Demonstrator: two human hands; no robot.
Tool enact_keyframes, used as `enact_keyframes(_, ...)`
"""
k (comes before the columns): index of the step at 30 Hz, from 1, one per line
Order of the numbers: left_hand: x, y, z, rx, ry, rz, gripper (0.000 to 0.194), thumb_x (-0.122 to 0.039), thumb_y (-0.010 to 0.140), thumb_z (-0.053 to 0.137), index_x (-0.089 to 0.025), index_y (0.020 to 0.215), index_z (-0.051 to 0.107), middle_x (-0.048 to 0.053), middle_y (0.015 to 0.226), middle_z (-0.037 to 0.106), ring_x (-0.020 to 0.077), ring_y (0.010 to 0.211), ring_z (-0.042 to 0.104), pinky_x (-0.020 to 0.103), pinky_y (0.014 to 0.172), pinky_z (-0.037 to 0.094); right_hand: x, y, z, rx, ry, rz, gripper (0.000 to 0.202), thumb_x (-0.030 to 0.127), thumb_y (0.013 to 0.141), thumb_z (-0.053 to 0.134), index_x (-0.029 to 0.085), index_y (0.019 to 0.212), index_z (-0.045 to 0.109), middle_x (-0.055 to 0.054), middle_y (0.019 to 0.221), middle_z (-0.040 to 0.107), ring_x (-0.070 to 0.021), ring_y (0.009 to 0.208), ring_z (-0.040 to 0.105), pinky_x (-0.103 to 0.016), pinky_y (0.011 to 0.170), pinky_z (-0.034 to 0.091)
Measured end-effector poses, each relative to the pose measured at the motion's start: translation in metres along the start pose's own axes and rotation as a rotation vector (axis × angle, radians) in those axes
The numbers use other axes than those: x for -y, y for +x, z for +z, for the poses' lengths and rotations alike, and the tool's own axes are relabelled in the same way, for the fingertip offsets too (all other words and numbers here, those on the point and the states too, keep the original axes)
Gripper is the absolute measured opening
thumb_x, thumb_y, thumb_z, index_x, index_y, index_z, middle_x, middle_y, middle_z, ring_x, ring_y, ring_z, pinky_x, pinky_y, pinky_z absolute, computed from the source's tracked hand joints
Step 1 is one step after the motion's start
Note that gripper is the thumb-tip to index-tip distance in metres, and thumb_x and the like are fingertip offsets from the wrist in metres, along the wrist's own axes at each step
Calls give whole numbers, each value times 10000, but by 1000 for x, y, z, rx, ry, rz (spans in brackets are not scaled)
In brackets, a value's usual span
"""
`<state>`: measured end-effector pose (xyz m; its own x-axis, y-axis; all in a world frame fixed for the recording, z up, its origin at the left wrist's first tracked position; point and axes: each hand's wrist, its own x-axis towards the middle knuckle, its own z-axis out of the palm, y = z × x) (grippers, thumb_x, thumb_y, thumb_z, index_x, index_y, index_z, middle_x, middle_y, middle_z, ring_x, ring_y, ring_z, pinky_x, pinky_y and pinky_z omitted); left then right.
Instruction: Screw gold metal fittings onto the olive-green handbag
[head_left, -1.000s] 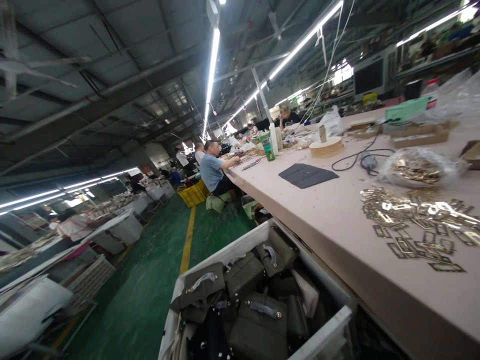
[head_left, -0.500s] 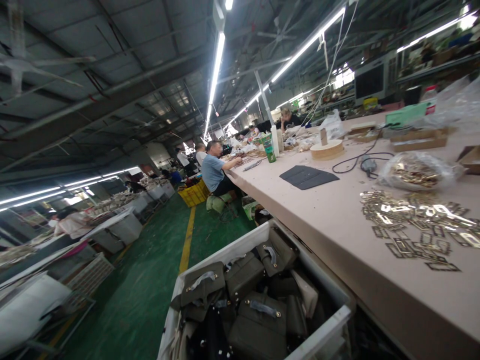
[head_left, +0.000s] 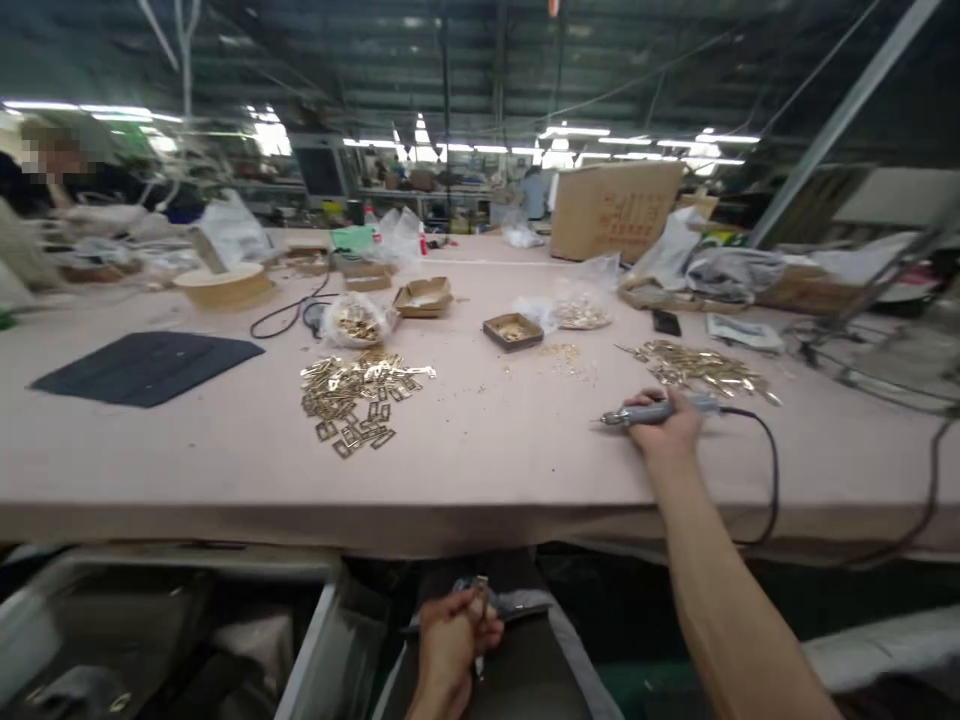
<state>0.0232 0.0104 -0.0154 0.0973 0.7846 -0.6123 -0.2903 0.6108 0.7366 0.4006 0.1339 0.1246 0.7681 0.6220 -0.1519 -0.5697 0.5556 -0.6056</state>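
On the right part of the table, my right hand point(head_left: 667, 430) is wrapped round a grey electric screwdriver point(head_left: 641, 412), its tip pointing left and its cord trailing right. Low in the view, over my lap, my left hand point(head_left: 457, 635) is closed on a small metal piece point(head_left: 481, 590) at the edge of a dark olive bag point(head_left: 529, 660). The exact shape of that piece is blurred. Gold rectangular frames point(head_left: 360, 395) lie piled at the left, and slim gold parts point(head_left: 701, 368) lie just beyond my right hand.
A white crate point(head_left: 319, 630) with dark bags stands at lower left. On the table point(head_left: 450, 480) are a dark flat panel point(head_left: 146, 368), a tape roll point(head_left: 225, 287), small boxes point(head_left: 512, 333) and plastic bags. A large carton point(head_left: 615, 210) stands behind. Another person point(head_left: 56, 165) is at far left.
The view has swung from the aisle and crate to face the table. Both my hands have come into view, the right one on the screwdriver.
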Motion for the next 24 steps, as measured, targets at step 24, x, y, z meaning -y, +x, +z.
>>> enact_keyframes(24, 1, 12, -13, -13, -45, -32, 471, -299, 305, 968, -100, 678, 760, 107, 597, 707, 247, 502, 676, 304, 459, 574, -35, 31, 59, -293, 50, 55, 154, 175, 918, 550, 214, 818, 440, 60, 618, 557, -87, 394, 472, -182, 363, 434)
